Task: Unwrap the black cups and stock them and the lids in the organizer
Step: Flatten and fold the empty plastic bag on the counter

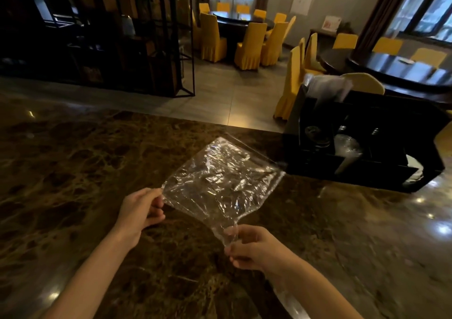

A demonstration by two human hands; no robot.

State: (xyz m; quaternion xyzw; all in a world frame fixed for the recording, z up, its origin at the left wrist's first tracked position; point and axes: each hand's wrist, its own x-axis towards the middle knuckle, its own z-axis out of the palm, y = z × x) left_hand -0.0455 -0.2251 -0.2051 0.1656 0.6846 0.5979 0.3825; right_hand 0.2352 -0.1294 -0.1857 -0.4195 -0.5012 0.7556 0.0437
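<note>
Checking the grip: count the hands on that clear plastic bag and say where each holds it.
2. The left hand pinches the plastic bag at its near left corner; the right hand grips its bunched bottom corner.

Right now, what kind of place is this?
Probably a restaurant dining room. Round dark tables are ringed with yellow-covered chairs, and a black organizer sits on the marble counter. Both hands, left and right, hold an empty clear plastic bag.

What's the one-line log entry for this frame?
left hand: pinching clear plastic bag | right hand: pinching its twisted end | bag: empty, spread above counter | organizer: right, partly stocked
</note>
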